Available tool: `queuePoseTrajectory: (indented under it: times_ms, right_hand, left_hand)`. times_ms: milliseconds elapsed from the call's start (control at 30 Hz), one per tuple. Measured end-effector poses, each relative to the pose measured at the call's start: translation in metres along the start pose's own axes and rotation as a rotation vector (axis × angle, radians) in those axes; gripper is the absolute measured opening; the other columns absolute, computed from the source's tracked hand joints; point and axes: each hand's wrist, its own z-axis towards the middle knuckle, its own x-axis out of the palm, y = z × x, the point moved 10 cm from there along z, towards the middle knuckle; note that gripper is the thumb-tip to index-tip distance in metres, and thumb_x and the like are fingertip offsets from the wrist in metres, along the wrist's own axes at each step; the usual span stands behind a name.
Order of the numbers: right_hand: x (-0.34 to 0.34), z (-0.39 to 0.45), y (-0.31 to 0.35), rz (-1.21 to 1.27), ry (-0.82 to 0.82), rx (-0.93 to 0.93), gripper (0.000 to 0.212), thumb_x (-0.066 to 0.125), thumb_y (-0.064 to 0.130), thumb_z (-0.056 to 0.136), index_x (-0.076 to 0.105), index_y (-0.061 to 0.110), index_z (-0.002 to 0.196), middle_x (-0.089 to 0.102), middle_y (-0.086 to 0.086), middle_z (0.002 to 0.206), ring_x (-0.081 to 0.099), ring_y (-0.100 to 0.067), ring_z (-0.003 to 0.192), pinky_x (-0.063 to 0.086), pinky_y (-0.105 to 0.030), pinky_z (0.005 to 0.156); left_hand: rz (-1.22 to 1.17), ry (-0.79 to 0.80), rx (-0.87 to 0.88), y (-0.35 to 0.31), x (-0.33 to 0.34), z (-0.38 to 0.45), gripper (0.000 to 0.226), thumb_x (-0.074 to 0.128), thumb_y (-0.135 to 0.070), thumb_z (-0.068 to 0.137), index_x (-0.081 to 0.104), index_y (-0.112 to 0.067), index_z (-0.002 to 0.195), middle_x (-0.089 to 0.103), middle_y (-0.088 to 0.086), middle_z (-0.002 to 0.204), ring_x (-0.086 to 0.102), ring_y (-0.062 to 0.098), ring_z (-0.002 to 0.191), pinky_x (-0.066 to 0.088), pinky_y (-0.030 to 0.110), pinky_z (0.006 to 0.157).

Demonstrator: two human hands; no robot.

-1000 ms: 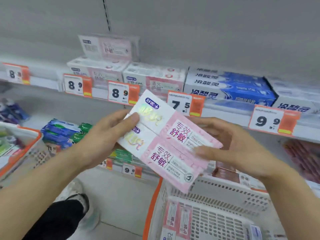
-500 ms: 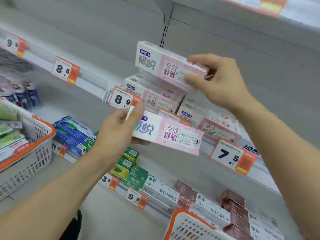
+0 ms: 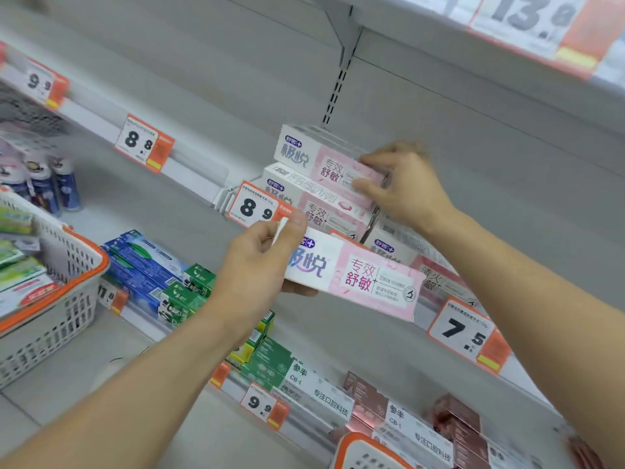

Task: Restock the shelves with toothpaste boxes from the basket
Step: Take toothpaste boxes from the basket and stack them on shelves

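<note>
My left hand (image 3: pixel 260 262) grips the left end of a white-and-pink toothpaste box (image 3: pixel 358 279), holding it in front of the middle shelf. My right hand (image 3: pixel 402 184) pinches the right end of a second white-and-pink box (image 3: pixel 318 157), which lies on top of a stack of like boxes (image 3: pixel 321 204) on that shelf, behind the 8.9 price tag (image 3: pixel 253 206). Only the orange rim of the basket (image 3: pixel 358 448) shows at the bottom edge.
Another white basket with an orange rim (image 3: pixel 67 275) stands at the left, holding green boxes. Blue and green toothpaste boxes (image 3: pixel 152 275) fill the shelf below. Brown boxes (image 3: pixel 456 421) lie lower right. The shelf above (image 3: pixel 473 45) overhangs. Bottles (image 3: pixel 44 187) stand far left.
My right hand has lowered its box onto the stack on the shelf. The left hand with its box has held its place.
</note>
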Motion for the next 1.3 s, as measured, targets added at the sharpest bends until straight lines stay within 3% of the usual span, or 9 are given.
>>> queuePoseTrajectory:
  times_ms: [167,300,633,767,833,933,1033,1167,1300]
  right_hand:
    - [-0.016,-0.019,-0.004,0.032,-0.135,-0.024,0.034,0.075,0.027,0.084,0.070,0.021,0.118,0.060,-0.005,0.118,0.050,-0.026,0.118,0.030,-0.020,0.093]
    - [-0.005,-0.021,-0.003,-0.027,-0.045,-0.081,0.042,0.075,0.024,0.086,0.067,0.021,0.127,0.065,-0.006,0.123,0.051,-0.029,0.118,0.032,-0.025,0.096]
    - [-0.010,-0.024,-0.017,0.130,-0.108,0.075,0.036,0.075,0.017,0.083,0.072,0.020,0.119,0.067,-0.003,0.121,0.065,-0.021,0.100,0.052,-0.039,0.096]
    - [-0.036,-0.042,-0.002,0.214,-0.291,0.053,0.020,0.071,0.025,0.088,0.074,0.024,0.108,0.067,0.005,0.111,0.062,-0.011,0.100,0.052,-0.034,0.091]
    - [-0.035,-0.056,0.009,0.424,-0.117,0.069,0.012,0.071,0.031,0.090,0.074,0.026,0.101,0.071,0.009,0.103,0.065,-0.006,0.094,0.054,-0.032,0.089]
    - [0.000,-0.091,0.027,0.502,0.539,0.050,0.045,0.073,0.049,0.078,0.066,0.040,0.121,0.071,0.012,0.117,0.065,-0.001,0.108,0.051,-0.036,0.099]
    - [0.002,-0.103,0.024,0.627,0.716,0.078,0.058,0.078,0.033,0.077,0.061,0.033,0.132,0.070,0.000,0.121,0.067,-0.019,0.110,0.048,-0.049,0.104]
    - [-0.011,-0.094,0.034,0.704,0.623,0.030,0.050,0.076,0.018,0.078,0.066,0.015,0.126,0.073,-0.004,0.118,0.067,-0.022,0.113,0.050,-0.046,0.103]
    - [-0.043,-0.062,0.037,0.507,0.275,-0.037,0.039,0.077,0.026,0.080,0.071,0.020,0.119,0.072,0.018,0.112,0.065,0.006,0.106,0.049,-0.018,0.098]
  left_hand:
    - [-0.007,-0.007,0.016,-0.004,-0.003,0.002,0.060,0.058,-0.057,0.077,0.062,-0.003,0.105,0.076,0.009,0.083,0.074,0.022,0.071,0.060,0.034,0.057]
    - [0.002,-0.018,0.011,-0.002,-0.002,0.003,0.050,0.057,-0.051,0.087,0.063,-0.005,0.105,0.076,0.009,0.083,0.074,0.021,0.071,0.061,0.033,0.057]
    - [-0.001,-0.022,0.015,-0.003,0.007,-0.001,0.058,0.057,-0.055,0.079,0.064,-0.005,0.108,0.077,0.007,0.082,0.074,0.019,0.072,0.062,0.038,0.059]
    - [-0.008,-0.024,0.014,-0.002,0.006,-0.001,0.055,0.057,-0.054,0.079,0.063,-0.005,0.104,0.077,0.006,0.079,0.074,0.018,0.070,0.061,0.036,0.057]
    - [-0.023,-0.015,0.022,-0.004,0.005,-0.001,0.054,0.057,-0.053,0.079,0.063,-0.006,0.103,0.076,0.006,0.080,0.074,0.018,0.070,0.060,0.034,0.056]
    - [-0.049,0.005,0.056,-0.011,0.005,-0.002,0.054,0.058,-0.052,0.077,0.062,-0.005,0.103,0.077,0.007,0.083,0.074,0.019,0.072,0.060,0.034,0.055]
    - [-0.051,0.025,0.106,-0.023,0.006,-0.003,0.055,0.058,-0.052,0.076,0.062,-0.005,0.106,0.077,0.006,0.086,0.074,0.018,0.074,0.061,0.035,0.056]
    - [-0.057,-0.005,0.171,-0.038,0.002,-0.001,0.046,0.058,-0.050,0.078,0.064,-0.012,0.102,0.077,0.003,0.087,0.073,0.013,0.077,0.060,0.029,0.060]
    - [0.261,-0.247,0.360,-0.064,-0.030,0.032,0.058,0.063,-0.052,0.084,0.051,-0.017,0.129,0.064,-0.002,0.116,0.062,0.005,0.102,0.048,0.013,0.082]
